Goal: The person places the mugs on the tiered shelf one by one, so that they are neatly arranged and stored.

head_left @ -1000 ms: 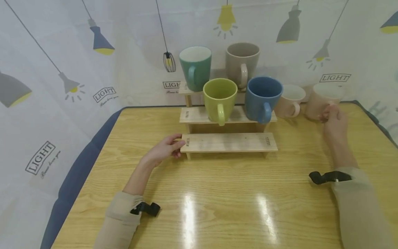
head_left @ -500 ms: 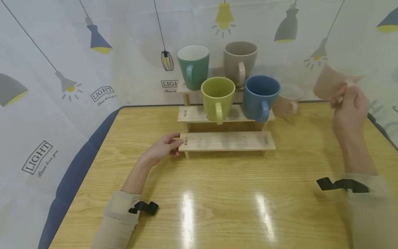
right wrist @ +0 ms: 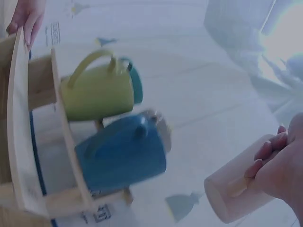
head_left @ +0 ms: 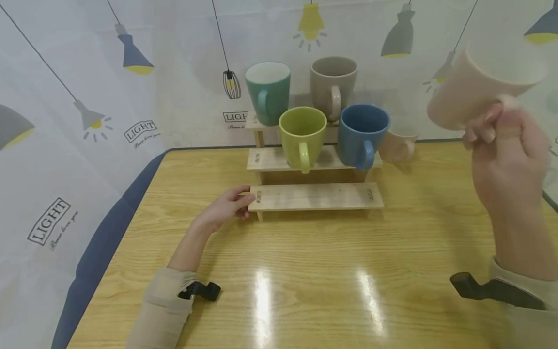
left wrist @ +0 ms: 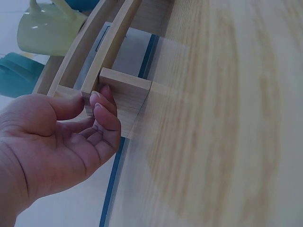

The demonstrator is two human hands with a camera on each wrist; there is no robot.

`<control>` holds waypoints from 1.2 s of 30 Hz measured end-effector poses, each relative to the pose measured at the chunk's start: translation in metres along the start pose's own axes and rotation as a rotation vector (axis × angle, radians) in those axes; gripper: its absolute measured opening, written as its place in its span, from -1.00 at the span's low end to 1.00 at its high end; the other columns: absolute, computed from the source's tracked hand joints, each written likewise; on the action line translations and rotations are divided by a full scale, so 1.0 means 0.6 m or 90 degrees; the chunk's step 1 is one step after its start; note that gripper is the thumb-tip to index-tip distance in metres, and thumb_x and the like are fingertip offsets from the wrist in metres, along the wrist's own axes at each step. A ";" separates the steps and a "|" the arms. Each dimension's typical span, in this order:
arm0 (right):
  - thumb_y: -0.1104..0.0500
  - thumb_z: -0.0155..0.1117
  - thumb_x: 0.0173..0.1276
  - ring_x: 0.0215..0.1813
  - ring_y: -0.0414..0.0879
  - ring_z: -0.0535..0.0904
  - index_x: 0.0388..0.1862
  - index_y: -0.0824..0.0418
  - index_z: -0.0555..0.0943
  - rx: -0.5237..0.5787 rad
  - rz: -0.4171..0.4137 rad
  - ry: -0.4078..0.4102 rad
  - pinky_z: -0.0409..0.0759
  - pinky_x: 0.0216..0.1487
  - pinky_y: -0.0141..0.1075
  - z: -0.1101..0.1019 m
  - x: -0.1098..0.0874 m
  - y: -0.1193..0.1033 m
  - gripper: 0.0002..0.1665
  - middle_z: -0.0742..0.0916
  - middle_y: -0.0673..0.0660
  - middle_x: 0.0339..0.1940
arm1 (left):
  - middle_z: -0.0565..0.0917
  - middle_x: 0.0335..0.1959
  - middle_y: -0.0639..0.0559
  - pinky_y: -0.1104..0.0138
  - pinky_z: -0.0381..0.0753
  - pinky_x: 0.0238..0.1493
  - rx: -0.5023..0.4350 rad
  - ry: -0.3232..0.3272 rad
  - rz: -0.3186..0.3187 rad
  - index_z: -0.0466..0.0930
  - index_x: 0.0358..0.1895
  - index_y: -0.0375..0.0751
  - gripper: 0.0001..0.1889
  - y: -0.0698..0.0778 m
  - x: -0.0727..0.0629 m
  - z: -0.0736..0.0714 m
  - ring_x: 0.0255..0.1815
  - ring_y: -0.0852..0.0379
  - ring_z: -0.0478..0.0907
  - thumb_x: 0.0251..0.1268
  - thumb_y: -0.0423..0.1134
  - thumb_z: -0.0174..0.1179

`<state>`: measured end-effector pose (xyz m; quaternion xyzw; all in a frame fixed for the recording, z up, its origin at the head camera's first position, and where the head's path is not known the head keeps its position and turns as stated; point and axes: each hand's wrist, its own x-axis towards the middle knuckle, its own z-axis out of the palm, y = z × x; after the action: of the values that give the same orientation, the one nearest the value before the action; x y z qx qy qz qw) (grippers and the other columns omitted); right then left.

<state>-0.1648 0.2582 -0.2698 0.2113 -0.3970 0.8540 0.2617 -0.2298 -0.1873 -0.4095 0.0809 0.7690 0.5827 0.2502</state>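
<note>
My right hand (head_left: 512, 160) holds a pale pink mug (head_left: 464, 94) by its handle, up in the air at the right, tilted. In the right wrist view, the base of this mug (right wrist: 217, 201) faces down and left. A three-tier wooden display rack (head_left: 316, 198) stands on the table. With thumb and fingers, my left hand (head_left: 224, 208) pinches the left end of its lowest board, as the left wrist view shows close up. Yellow-green (head_left: 302, 138) and blue (head_left: 362, 138) mugs sit on the middle tier; teal (head_left: 272, 97) and taupe (head_left: 329, 92) ones on the top tier.
A second pink mug (head_left: 394, 148) stands on the table behind the rack's right end, partly hidden by the blue mug. The wooden table (head_left: 305, 271) meets a lamp-printed curtain (head_left: 183, 87) at the back. Dark blue edging (head_left: 104, 232) runs down its left side.
My right hand has lifted the pink mug from the table at the back right, bringing it up and nearer, tilting it. My left hand keeps its grip on the rack's lowest board.
</note>
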 end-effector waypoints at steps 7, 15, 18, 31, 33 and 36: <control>0.30 -0.27 0.65 -0.29 0.05 0.12 -0.29 0.60 0.27 0.086 0.035 -0.135 0.18 -0.24 -0.25 0.043 -0.036 -0.024 -0.64 0.24 0.20 -0.42 | 0.49 -0.22 -0.10 0.33 0.56 -0.20 -0.004 -0.003 0.000 -0.11 0.60 -0.42 -0.31 0.001 -0.001 0.000 -0.33 0.13 0.47 0.66 -0.15 -0.04; 0.45 -0.24 0.63 -0.26 0.05 0.15 -0.24 0.71 0.34 0.127 0.023 -0.247 0.24 -0.18 -0.23 0.087 -0.080 -0.005 -0.70 0.38 0.28 -0.35 | 0.47 -0.15 -0.12 0.33 0.56 -0.20 0.001 0.000 0.002 -0.11 0.59 -0.42 -0.31 -0.001 -0.001 -0.002 -0.32 0.12 0.47 0.66 -0.15 -0.05; 0.47 -0.27 0.63 -0.25 0.04 0.17 -0.23 0.71 0.37 0.126 0.031 -0.265 0.24 -0.18 -0.23 0.101 -0.097 0.011 -0.69 0.38 0.27 -0.35 | 0.48 -0.17 -0.12 0.34 0.56 -0.20 -0.001 0.000 0.001 -0.12 0.60 -0.42 -0.30 -0.004 -0.001 -0.002 -0.31 0.12 0.47 0.66 -0.14 -0.04; 0.43 -0.28 0.65 -0.20 0.02 0.31 -0.17 0.51 0.43 -0.002 0.092 -0.322 0.25 -0.18 -0.24 0.117 -0.149 0.062 -0.71 0.42 0.18 -0.34 | 0.48 -0.19 -0.11 0.34 0.56 -0.19 -0.008 -0.005 0.003 -0.13 0.59 -0.43 -0.31 0.000 0.001 0.003 -0.32 0.13 0.47 0.67 -0.16 -0.05; 0.44 -0.29 0.65 -0.22 0.02 0.31 -0.18 0.49 0.43 -0.024 0.106 -0.322 0.24 -0.20 -0.23 0.119 -0.153 0.064 -0.71 0.41 0.17 -0.35 | 0.48 -0.20 -0.10 0.34 0.57 -0.19 -0.010 -0.005 0.003 -0.13 0.60 -0.43 -0.31 0.000 0.001 0.003 -0.32 0.13 0.47 0.67 -0.16 -0.05; 0.44 -0.28 0.64 -0.23 0.02 0.31 -0.18 0.47 0.44 -0.042 0.130 -0.319 0.28 -0.19 -0.24 0.120 -0.160 0.067 -0.71 0.42 0.16 -0.34 | 0.48 -0.19 -0.10 0.34 0.57 -0.19 -0.013 -0.004 0.001 -0.14 0.60 -0.43 -0.31 -0.001 0.002 0.003 -0.32 0.13 0.47 0.67 -0.16 -0.05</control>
<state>-0.1045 0.1527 -0.3044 0.3658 -0.4962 0.7838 0.0745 -0.2298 -0.1855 -0.4105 0.0806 0.7620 0.5906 0.2529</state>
